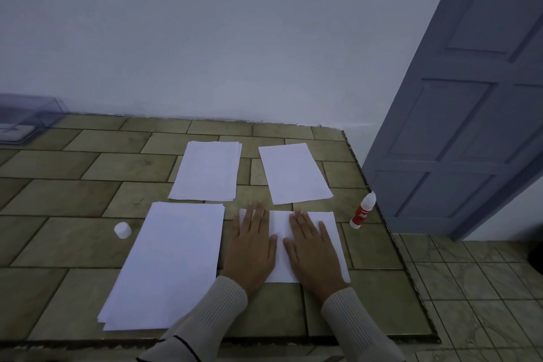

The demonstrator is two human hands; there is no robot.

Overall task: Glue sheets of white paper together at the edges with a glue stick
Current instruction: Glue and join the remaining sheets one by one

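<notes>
Showing white with a red label: glue [363,211]. Lying plain white left of glue: paper [170,264] and cap [122,230]. Running olive-tan beneath glue, in staggered brick pattern with dark joints: counter [73,200]. Standing grey-blue, panelled, right of glue: door [458,126]. Spreading pale greenish right of glue: floor [484,288]. Wearing cream ribbed sleeves [352,320], thin black line crossing the left.

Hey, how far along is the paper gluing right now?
Done: the glue stands uncapped, cap set aside. In hand: left hand and right hand press flat on the near sheet, likely sealing an edge. Left: the big stack and far stack seem to wait; the far sheet may be finished, I cannot tell.
</notes>
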